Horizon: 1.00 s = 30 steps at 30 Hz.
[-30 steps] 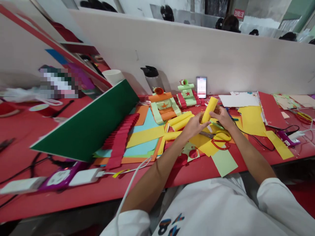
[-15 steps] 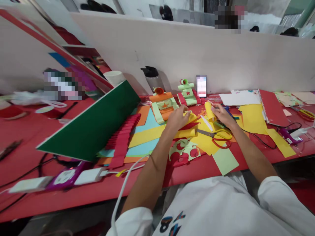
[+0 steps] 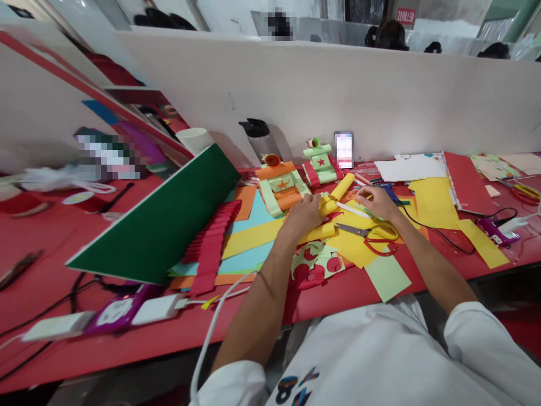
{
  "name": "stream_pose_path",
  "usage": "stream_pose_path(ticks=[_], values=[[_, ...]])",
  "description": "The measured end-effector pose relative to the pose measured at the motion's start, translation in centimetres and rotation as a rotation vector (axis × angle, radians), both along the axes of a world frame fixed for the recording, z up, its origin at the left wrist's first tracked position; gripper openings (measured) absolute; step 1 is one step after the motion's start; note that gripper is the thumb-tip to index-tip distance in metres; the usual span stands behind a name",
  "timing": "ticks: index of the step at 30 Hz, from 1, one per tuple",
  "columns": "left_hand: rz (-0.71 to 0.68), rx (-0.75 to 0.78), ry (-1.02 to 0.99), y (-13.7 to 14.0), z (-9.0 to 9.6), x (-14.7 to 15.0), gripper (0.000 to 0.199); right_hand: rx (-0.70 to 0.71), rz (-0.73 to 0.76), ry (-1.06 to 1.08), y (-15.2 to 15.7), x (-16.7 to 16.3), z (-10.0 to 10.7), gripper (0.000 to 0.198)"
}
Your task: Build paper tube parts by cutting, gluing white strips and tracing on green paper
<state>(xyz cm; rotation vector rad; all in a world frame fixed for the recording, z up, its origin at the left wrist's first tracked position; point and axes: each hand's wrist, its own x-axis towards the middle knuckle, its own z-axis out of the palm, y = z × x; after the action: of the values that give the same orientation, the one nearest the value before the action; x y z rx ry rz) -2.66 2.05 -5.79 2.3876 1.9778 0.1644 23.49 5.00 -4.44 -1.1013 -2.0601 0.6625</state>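
The left hand [image 3: 303, 215] lay over the yellow paper rolls [image 3: 328, 207] near the middle of the red worktop [image 3: 304, 304], its bent fingers touching them; whether they actually gripped one could not be told. A loose yellow roll [image 3: 342, 186] rested at a slant between the two hands, just beyond the left fingertips. The right hand [image 3: 378, 201] hung to its right with fingers curled toward the thumb, close to one end of a white strip [image 3: 352, 210], and it could not be made out whether they held anything. Just in front of that hand, scissors [image 3: 362, 232] with one yellow and one red handle lay on a yellow sheet [image 3: 350, 250], their blades pointing left and parted. A pale green sheet [image 3: 387, 276] lay nearer the person, and to its left were cut scraps [image 3: 311, 251] with round holes. Behind the left hand sat an orange-and-green paper figure [image 3: 282, 184] bearing a star, and beyond it a green-and-red one [image 3: 321, 162] beside an upright phone [image 3: 344, 150]. Red pleated paper [image 3: 211, 239] lay at the left, beside a tilted green board [image 3: 156, 220].
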Motion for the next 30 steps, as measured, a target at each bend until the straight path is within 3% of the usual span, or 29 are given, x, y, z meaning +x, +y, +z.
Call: stream_pose_path(ticks=[3,7,13,17,22,25,30], values=[[-0.013,0.012,0.0,0.1,0.2,-0.2,0.062,0.034,0.025,-0.206,-0.1,-0.1,-0.3,0.016],[-0.017,0.055,-0.023,0.5,0.3,-0.4,0.056,0.082,0.028,-0.456,-0.3,-0.6,-1.4,0.023],[-0.075,0.134,-0.07,0.9,-0.4,-0.6,0.055,0.091,0.063,-0.555,-0.3,-1.3,-2.5,0.029],[-0.186,0.193,-0.205,1.1,0.0,-0.1,0.039,0.007,0.016,-0.382,-0.6,-1.1,-1.1,0.024],[-0.38,0.117,-0.531,0.7,1.3,1.0,0.032,-0.064,0.121,-0.012,-0.4,-0.2,0.4,0.018],[-0.341,0.097,-0.603,0.6,1.6,1.3,0.026,-0.075,0.087,0.125,0.4,0.4,0.3,0.022],[-0.197,0.204,-0.606,0.8,1.6,1.2,0.022,-0.049,-0.038,0.146,1.1,1.8,0.3,0.034]])
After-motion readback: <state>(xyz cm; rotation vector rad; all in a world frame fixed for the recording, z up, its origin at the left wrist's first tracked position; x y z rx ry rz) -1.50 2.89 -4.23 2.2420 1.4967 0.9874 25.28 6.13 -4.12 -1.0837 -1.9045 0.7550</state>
